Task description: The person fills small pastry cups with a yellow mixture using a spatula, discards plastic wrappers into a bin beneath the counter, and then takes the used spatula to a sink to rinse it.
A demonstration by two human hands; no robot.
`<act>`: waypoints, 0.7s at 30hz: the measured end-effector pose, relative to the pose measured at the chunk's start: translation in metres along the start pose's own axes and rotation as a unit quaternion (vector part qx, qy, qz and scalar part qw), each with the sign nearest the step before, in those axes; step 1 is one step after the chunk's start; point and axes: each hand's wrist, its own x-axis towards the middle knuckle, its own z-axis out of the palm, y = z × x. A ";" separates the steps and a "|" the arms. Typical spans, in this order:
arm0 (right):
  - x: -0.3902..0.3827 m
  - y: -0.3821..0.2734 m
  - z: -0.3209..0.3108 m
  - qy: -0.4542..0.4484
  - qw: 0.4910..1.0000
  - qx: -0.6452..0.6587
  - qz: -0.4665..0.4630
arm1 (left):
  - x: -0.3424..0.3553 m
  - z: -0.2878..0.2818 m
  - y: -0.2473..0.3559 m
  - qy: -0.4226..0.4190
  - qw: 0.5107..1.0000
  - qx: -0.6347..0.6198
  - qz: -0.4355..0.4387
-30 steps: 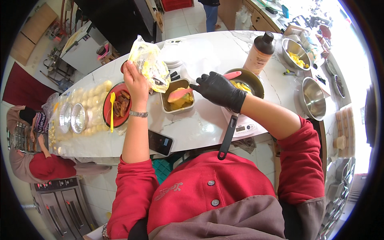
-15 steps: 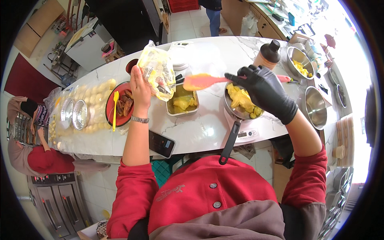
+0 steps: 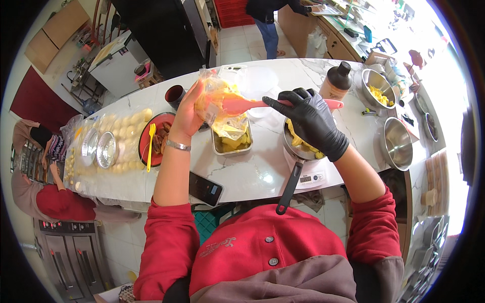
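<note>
My left hand [image 3: 187,113] is closed on a clear plastic bag [image 3: 233,130] smeared with a yellow, butter-like spread. In my right hand [image 3: 312,121], in a black glove, is a pink spatula [image 3: 240,105], its blade against the bag. Below the bag stands a rectangular metal tin [image 3: 233,152] with yellow spread inside. Under my right hand, a pan [image 3: 290,190] with a black handle holds more yellow spread [image 3: 298,140], partly hidden by the glove. The pan rests on a white kitchen scale [image 3: 314,178].
A phone [image 3: 204,189] lies by the near edge. Left are a red plate [image 3: 165,119] with brown food, a yellow fork [image 3: 150,146], foil cups [image 3: 106,150] and plastic-covered dough balls [image 3: 129,121]. Right are a dark bottle [image 3: 337,81] and metal bowls [image 3: 397,144]. Other people work nearby.
The spatula has moved left from beside the bag to its smeared surface, with my right hand following. My left hand and the bag have shifted slightly right and down.
</note>
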 end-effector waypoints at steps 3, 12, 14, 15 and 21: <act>0.004 0.003 0.005 0.025 0.999 -0.022 -0.003 | 0.009 0.001 0.007 0.044 0.993 0.110 -0.014; 0.013 0.003 0.016 0.029 0.999 0.001 0.032 | 0.015 0.009 0.010 0.062 0.994 0.094 0.005; 0.014 0.003 0.014 0.028 0.999 -0.015 0.009 | 0.017 0.008 0.014 0.099 0.986 0.128 0.027; 0.013 0.004 0.012 0.034 0.999 -0.022 -0.005 | 0.017 0.009 0.017 0.113 0.986 0.119 0.030; 0.013 0.008 0.014 0.086 0.995 -0.053 0.026 | 0.018 0.016 0.018 0.105 0.987 0.118 0.020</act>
